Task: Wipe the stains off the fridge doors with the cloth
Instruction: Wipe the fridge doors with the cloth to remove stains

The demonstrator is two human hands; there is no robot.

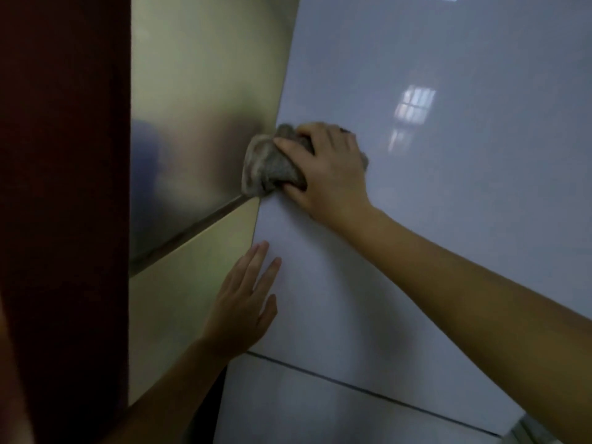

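Observation:
The glossy pale grey fridge door (448,187) fills the right of the head view. My right hand (330,168) presses a crumpled grey-brown cloth (269,165) against the door's left edge, fingers bunched over it. Lower down, my left hand (243,306) lies flat on the same edge with fingers spread, holding nothing. A dark seam (368,390) runs below it, with a lower door panel (320,418) underneath. No stain stands out on the shiny surface.
A gold-green metallic side panel (192,91) meets the door at the left, split by a dark slanted gap (192,227). A dark red-brown wall or cabinet (64,187) stands further left. A window reflection (413,107) glints on the door.

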